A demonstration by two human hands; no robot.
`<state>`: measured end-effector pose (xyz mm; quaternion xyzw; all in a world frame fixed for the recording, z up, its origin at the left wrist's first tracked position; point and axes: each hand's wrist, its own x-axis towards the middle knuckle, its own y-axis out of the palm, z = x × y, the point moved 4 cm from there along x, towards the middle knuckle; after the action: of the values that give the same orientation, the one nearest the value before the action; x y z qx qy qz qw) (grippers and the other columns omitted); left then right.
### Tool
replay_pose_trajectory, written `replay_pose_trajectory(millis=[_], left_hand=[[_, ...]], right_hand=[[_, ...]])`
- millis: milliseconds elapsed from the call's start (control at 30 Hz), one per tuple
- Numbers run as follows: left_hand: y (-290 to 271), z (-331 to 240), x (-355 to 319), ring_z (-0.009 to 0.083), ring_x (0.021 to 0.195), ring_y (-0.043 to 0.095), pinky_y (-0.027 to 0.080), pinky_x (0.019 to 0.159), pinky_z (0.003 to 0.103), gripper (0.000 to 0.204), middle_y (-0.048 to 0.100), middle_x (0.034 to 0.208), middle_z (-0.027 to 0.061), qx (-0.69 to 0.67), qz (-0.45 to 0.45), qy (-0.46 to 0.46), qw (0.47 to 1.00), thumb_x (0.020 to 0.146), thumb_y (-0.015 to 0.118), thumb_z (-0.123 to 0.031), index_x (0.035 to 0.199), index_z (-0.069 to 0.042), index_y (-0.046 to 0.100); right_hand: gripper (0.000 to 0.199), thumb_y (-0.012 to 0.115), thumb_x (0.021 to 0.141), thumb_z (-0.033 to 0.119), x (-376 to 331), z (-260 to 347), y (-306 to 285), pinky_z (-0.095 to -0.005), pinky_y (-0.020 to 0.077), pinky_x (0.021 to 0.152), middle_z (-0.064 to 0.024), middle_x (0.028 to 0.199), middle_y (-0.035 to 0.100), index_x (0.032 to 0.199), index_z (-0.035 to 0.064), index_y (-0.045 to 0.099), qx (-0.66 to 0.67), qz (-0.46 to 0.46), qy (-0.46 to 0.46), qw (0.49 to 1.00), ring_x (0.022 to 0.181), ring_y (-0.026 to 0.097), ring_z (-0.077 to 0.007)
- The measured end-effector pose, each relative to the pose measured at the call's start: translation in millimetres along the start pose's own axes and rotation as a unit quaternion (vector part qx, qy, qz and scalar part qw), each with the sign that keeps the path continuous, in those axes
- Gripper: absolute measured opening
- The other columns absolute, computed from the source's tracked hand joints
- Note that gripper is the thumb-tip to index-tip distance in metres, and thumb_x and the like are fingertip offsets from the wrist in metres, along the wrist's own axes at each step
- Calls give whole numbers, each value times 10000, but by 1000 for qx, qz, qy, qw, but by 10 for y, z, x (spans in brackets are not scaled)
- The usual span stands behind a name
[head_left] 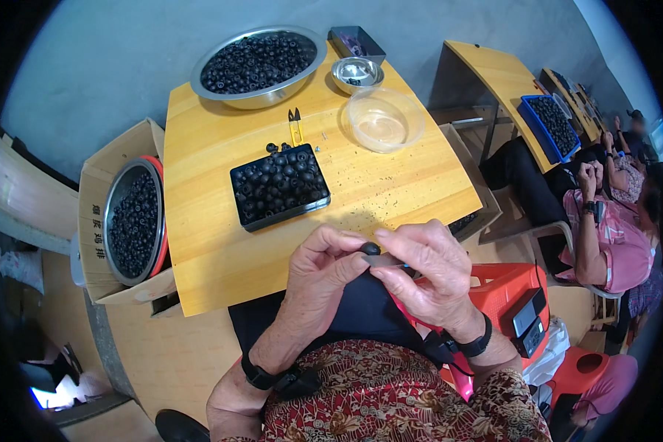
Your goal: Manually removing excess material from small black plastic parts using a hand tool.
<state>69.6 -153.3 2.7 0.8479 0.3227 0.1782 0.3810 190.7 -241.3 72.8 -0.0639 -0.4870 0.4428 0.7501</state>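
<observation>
Close together in front of me, just past the table's near edge, are both hands. My left hand (318, 267) pinches a small round black bead-like piece (370, 248) between thumb and fingers. My right hand (433, 267) grips a small knife (381, 261), its short grey blade against the piece; most of the handle is hidden by the fingers. Beyond them, a black tray (291, 216) is full of similar black pieces (280, 180). A few loose pieces lie behind it, near yellow-handled thread snips (296, 129) with their points facing away.
A large steel basin (272, 99) of black pieces, a small steel bowl (337, 76), a clear plastic bowl (387, 132) and a dark box (376, 54) stand farther back. Left, a cardboard box (110, 140) holds another filled basin. A red stool (493, 295) and seated people are right.
</observation>
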Motion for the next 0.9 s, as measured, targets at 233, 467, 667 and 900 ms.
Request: replay_pose_trajectory(millis=[233, 467, 667, 900], left_hand=[[-10, 39, -21, 121, 920, 649, 541, 838, 273, 133, 667, 1023, 54, -3, -2, -18, 1000, 893, 688, -29, 1003, -55, 617], [-29, 87, -13, 120, 917, 654, 543, 837, 280, 135, 675, 1012, 59, -26, -19, -35, 999, 891, 690, -28, 998, -67, 617], [-62, 112, 11, 125, 926, 656, 549, 847, 293, 113, 678, 1015, 59, -27, -18, -24, 999, 905, 670, -29, 997, -67, 617], [-68, 122, 30, 128, 925, 658, 550, 849, 296, 88, 678, 995, 50, -32, -17, -45, 998, 914, 659, -33, 990, -61, 625]], right_hand=[[478, 795, 602, 16, -22, 49, -3, -301, 492, 583, -64, 885, 650, 1074, 43, 726, -67, 16, -81, 994, 686, 595, -200], [446, 757, 599, -10, -49, 8, 21, -305, 493, 583, -63, 870, 652, 1042, 31, 721, -62, 15, -94, 993, 675, 591, -204], [466, 760, 610, -21, -25, -64, 48, -323, 489, 596, -85, 893, 659, 1070, 34, 717, -32, 20, -53, 998, 693, 594, -220], [492, 762, 592, -35, -46, -73, 56, -317, 487, 603, -92, 894, 656, 1078, 24, 711, -40, 26, -68, 997, 698, 593, -223]])
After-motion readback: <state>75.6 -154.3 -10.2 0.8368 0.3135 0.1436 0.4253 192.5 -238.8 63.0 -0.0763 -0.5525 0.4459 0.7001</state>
